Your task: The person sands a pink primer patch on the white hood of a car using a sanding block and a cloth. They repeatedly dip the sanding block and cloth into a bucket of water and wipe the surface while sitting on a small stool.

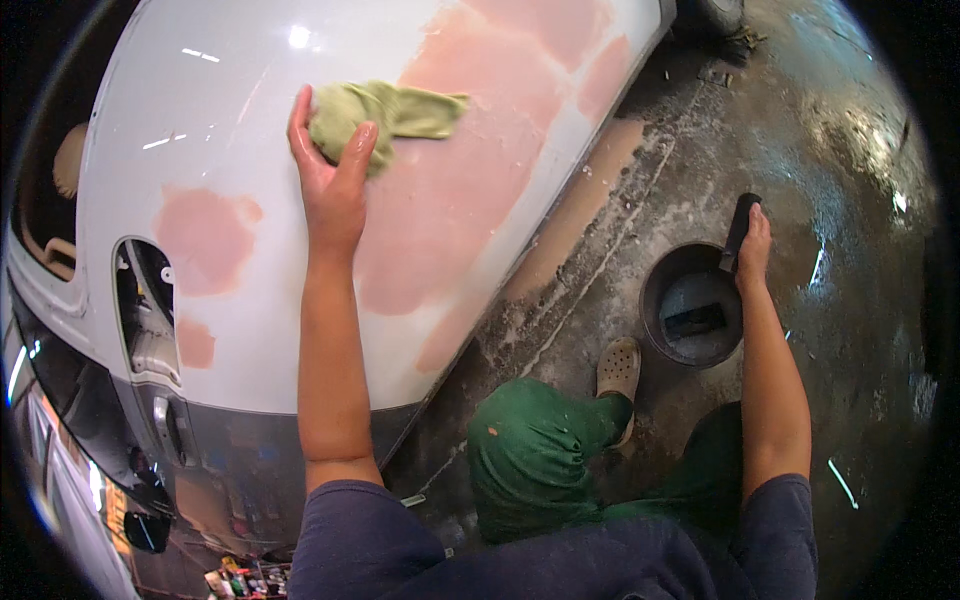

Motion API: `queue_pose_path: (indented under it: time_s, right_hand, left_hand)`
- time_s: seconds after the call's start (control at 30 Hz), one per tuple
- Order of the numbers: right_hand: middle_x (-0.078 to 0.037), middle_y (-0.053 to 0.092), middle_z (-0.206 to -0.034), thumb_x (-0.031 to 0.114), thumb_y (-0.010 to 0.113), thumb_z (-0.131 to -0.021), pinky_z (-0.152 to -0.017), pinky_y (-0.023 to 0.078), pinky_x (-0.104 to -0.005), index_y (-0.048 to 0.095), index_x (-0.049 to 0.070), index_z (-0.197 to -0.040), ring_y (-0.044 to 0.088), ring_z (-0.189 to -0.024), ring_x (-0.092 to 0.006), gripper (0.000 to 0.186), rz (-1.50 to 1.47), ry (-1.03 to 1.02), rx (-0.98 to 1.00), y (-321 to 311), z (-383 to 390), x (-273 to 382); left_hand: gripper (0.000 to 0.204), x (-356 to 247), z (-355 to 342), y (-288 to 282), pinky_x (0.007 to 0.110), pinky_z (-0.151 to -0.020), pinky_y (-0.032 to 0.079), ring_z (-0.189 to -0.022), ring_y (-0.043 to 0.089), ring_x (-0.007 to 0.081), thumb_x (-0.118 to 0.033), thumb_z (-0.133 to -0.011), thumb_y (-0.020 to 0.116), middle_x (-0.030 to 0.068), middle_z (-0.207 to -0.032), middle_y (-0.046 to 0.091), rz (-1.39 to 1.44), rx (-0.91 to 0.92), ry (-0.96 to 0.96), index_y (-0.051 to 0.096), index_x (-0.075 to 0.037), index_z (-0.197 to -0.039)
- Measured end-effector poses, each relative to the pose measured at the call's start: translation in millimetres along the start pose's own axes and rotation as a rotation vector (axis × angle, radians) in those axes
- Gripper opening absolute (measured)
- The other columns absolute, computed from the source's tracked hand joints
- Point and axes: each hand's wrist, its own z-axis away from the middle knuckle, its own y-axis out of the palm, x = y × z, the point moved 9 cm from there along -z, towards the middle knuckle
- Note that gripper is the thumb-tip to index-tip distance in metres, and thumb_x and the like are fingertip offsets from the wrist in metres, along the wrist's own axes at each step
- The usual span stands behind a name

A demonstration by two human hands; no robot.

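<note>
Against the white car body panel (265,345), my left hand (337,195) presses a bunched yellow-green cloth (350,112), and one end of it trails to the right. Pinkish filler patches (455,205) cover much of that panel, and the cloth lies at the edge of the largest one. My right hand (756,252) grips a black block (739,232) of sanding-block shape, held at the far right rim of a dark round bucket (652,335). Inside the bucket is greyish water, with a dark rectangular shape (695,321) in it. My fingers partly hide the block.
The fuel filler opening (148,310) stands bare at the panel's left, beside a dark door handle (165,425). Wet, stained concrete floor (840,330) spreads to the right. My foot in a beige clog (619,368) is just left of the bucket.
</note>
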Motion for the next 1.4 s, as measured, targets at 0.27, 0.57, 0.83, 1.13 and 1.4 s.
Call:
queue_pose_path:
  time_s: [0.27, 0.57, 0.83, 1.13, 1.4]
  right_hand:
    - [-0.017, 0.064, -0.144, 0.048, 0.055, -0.11, -0.114, 0.04, -0.0372, 0.061, -0.003, -0.141, 0.057, -0.136, -0.0281, 0.06, -0.005, -0.066, -0.043, 16.6, 13.0, 12.7]
    - [-0.019, 0.069, -0.138, 0.051, 0.057, -0.107, -0.113, 0.042, -0.0371, 0.064, -0.001, -0.138, 0.062, -0.132, -0.0309, 0.061, 0.091, -0.135, -0.014, 20.0, 14.2, 16.8]
    - [-0.014, 0.067, -0.138, 0.053, 0.058, -0.107, -0.112, 0.041, -0.035, 0.063, 0.001, -0.14, 0.059, -0.131, -0.0258, 0.062, 0.027, -0.122, -0.005, 12.5, 8.9, 0.3]
    - [-0.016, 0.073, -0.109, 0.046, 0.058, -0.107, -0.091, 0.051, -0.0403, 0.069, 0.001, -0.126, 0.067, -0.101, -0.0289, 0.05, 0.044, -0.075, -0.082, 17.9, 17.3, 17.2]
    - [-0.019, 0.074, -0.112, 0.046, 0.059, -0.107, -0.094, 0.051, -0.0405, 0.068, -0.001, -0.127, 0.068, -0.106, -0.0288, 0.052, 0.112, -0.127, -0.094, 18.9, 23.4, 26.8]
  left_hand:
    - [0.062, 15.6, -55.7, 143.7, 0.073, -0.116, 0.033, -0.148, 0.032, 0.0499, -0.058, -0.085, 0.08, 0.0124, -0.17, 0.03, -1.266, 0.084, 0.812, 0.069, -0.028, -0.138]
    - [0.043, 87.0, -23.2, 213.9, 0.06, -0.123, 0.035, -0.151, 0.039, 0.0401, -0.039, -0.082, 0.084, 0.006, -0.159, 0.05, -1.22, 0.677, 1.012, 0.077, -0.018, -0.118]
    - [0.038, 173.9, 249.5, 46.3, 0.058, -0.125, 0.033, -0.151, 0.045, 0.0353, -0.019, -0.094, 0.065, 0.0105, -0.157, 0.055, -1.011, 1.13, 0.81, 0.07, -0.013, -0.132]
    - [0.041, 248.1, 468.2, -78.7, 0.057, -0.132, 0.014, -0.157, 0.032, 0.0321, -0.033, -0.103, 0.055, 0.0085, -0.157, 0.053, -1.241, 1.779, 0.79, 0.068, -0.016, -0.138]
    - [0.027, 268.9, 361.7, 81.9, 0.061, -0.13, 0.021, -0.138, 0.054, 0.0339, -0.025, -0.096, 0.063, 0.0125, -0.139, 0.063, -1.054, 1.575, 0.831, 0.074, -0.012, -0.117]
